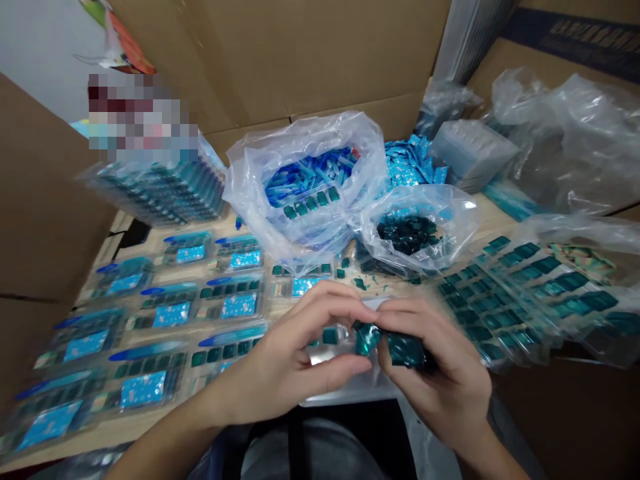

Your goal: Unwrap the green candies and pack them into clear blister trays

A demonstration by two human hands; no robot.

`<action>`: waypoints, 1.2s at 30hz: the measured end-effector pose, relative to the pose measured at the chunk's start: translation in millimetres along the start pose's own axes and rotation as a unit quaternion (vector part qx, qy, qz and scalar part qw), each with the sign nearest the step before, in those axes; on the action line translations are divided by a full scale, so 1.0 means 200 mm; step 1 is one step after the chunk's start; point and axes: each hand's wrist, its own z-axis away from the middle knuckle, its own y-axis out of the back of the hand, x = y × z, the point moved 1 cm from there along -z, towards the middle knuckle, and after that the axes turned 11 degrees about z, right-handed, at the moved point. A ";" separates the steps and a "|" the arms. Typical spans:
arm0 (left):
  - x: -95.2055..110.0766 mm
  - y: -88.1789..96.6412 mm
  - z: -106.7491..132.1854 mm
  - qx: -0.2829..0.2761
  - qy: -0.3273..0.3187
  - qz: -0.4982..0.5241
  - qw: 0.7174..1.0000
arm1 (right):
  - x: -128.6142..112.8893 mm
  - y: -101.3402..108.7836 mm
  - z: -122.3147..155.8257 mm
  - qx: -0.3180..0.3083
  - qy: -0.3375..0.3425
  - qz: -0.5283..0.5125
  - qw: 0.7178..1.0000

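My left hand [290, 353] and my right hand [433, 360] are close together above the table's near edge. Between the left fingertips is a small teal foil-wrapped piece [368, 339]. The right fingers hold a similar, darker teal piece [404, 351], which touches the first; I cannot tell whether they are joined. Under my hands lies a clear plastic sheet [345, 380], partly hidden by them. A single teal piece [329, 336] rests on it just beyond my left thumb.
Left of my hands lie rows of clear packs with blue cards [170, 313]. Ahead stand open plastic bags of blue pieces [305, 180] and dark teal pieces [407, 233]. Teal-filled clear trays [525, 293] lie right. Cardboard sheets [265, 60] surround the wooden table [95, 440].
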 end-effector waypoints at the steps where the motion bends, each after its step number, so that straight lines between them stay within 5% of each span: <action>1: 0.00 0.01 0.00 -0.001 0.003 0.000 1.000 | 0.00 0.00 0.00 -0.005 -0.013 -0.004 1.000; 8: 0.00 0.03 0.01 0.002 -0.007 -0.053 0.999 | -0.02 0.00 -0.05 -0.049 -0.203 -0.112 0.972; 15: 0.00 0.00 -0.01 0.027 -0.039 -0.095 0.994 | -0.01 -0.02 -0.07 -0.177 -0.328 -0.287 0.882; 20: 0.01 0.03 0.00 0.050 -0.057 -0.205 0.976 | 0.03 0.00 -0.04 -0.107 -0.361 -0.274 0.885; 24: -0.02 0.07 0.02 -0.003 -0.017 -0.321 0.947 | 0.09 0.05 0.00 -0.027 -0.393 -0.251 0.884; 29: -0.09 0.05 0.03 -0.074 -0.015 -0.371 0.926 | 0.12 0.06 0.01 -0.021 -0.391 -0.261 0.882; 36: -0.17 -0.01 0.04 -0.070 -0.077 -0.431 0.896 | 0.13 0.05 0.00 -0.020 -0.416 -0.261 0.871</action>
